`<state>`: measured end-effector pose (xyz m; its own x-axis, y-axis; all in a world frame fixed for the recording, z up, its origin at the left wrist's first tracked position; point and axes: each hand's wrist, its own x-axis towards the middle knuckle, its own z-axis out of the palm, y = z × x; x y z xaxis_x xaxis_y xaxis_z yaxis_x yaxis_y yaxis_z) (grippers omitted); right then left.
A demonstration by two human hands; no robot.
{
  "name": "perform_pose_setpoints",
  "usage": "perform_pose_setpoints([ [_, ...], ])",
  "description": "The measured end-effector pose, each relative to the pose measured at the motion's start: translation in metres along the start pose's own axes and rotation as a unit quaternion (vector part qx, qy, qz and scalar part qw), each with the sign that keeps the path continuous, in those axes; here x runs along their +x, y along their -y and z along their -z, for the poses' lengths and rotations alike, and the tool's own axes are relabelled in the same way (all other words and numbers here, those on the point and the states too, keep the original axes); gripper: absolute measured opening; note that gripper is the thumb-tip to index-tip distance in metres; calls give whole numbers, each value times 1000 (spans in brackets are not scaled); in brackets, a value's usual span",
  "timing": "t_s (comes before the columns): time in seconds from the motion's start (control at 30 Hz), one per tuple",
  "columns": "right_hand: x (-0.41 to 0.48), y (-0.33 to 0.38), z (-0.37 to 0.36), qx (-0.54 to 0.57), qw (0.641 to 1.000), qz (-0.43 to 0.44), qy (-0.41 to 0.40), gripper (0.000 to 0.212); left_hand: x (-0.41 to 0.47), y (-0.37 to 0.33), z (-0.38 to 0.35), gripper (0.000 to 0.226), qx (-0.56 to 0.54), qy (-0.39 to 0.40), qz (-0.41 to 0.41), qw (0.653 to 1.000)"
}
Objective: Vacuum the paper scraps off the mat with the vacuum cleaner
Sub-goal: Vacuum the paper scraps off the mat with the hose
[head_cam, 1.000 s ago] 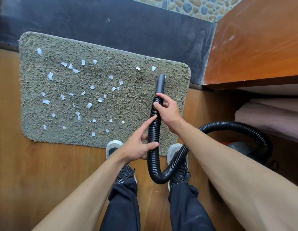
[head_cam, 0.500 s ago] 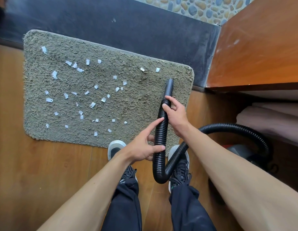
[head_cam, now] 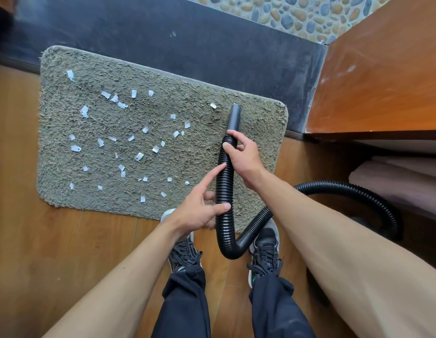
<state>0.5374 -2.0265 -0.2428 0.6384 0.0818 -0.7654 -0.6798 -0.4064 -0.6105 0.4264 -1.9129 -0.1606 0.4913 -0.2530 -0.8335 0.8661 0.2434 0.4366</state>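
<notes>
A shaggy grey-green mat (head_cam: pixel 199 147) lies on the wooden floor, strewn with several white paper scraps (head_cam: pixel 139 156), mostly over its left and middle. A black ribbed vacuum hose (head_cam: pixel 225 191) rises over the mat's right part and ends in a smooth black nozzle (head_cam: pixel 235 117) whose tip sits near the mat's far edge. My right hand (head_cam: pixel 243 157) grips the hose just below the nozzle. My left hand (head_cam: pixel 199 211) holds the hose lower down, index finger stretched along it. One scrap (head_cam: pixel 213 105) lies just left of the nozzle tip.
The hose loops between my two shoes (head_cam: pixel 264 247) and runs right toward the vacuum body, in shadow under a wooden cabinet (head_cam: pixel 382 81). A dark stone step (head_cam: pixel 187 40) borders the mat's far side, pebble flooring beyond it. Folded pinkish cloth (head_cam: pixel 394 176) lies under the cabinet.
The nozzle has swept over the far right of the mat, and the scrap that lay by its tip is gone. Both hands keep their hold on the hose.
</notes>
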Motion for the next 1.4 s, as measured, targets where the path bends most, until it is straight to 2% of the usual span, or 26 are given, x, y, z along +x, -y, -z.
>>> perform_pose_setpoints([
  [0.6, -4, 6, -30, -60, 993, 8, 98, 41, -17, 24, 3, 83, -38, -55, -25, 997],
  [1.2, 3, 8, 6, -1, 1000, 19, 20, 34, 3, -4, -8, 84, 7, -9, -11, 1000],
  [1.4, -6, -4, 22, 28, 999, -4, 25, 36, 3, 4, -17, 83, 23, 12, 0, 1000],
])
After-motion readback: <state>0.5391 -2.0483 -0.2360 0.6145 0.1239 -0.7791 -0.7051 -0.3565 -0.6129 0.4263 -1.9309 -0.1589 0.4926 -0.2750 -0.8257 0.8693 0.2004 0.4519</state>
